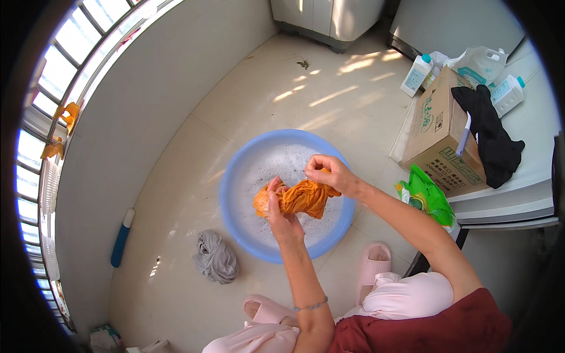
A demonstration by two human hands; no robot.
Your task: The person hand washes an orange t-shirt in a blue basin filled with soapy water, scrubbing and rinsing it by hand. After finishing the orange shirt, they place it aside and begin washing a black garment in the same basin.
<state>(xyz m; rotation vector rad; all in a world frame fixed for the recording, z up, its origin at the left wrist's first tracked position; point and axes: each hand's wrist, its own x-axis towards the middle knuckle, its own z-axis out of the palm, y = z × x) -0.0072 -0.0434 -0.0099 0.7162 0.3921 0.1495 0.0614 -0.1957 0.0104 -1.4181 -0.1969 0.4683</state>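
Over a round blue plastic basin (229, 207) on the floor, both hands hold a wet, bunched orange cloth (304, 198). My left hand (282, 216) grips it near its left end, the thumb lying across the fabric, and a lump with some foam bulges beyond the fingers. At the cloth's right end, my right hand (329, 174) pinches the fabric between thumb and bent fingers. Below the cloth, sudsy water (282, 161) with white foam and bubbles fills the basin. How deep the water is cannot be seen.
A twisted grey cloth (216, 257) lies on the tiles left of the basin. To the right stand a cardboard box (435, 119) bearing a black cloth (494, 137) and a brush handle (463, 137), a green bag (426, 196) and white bottles (416, 76). Pink slippers (373, 267) are close by.
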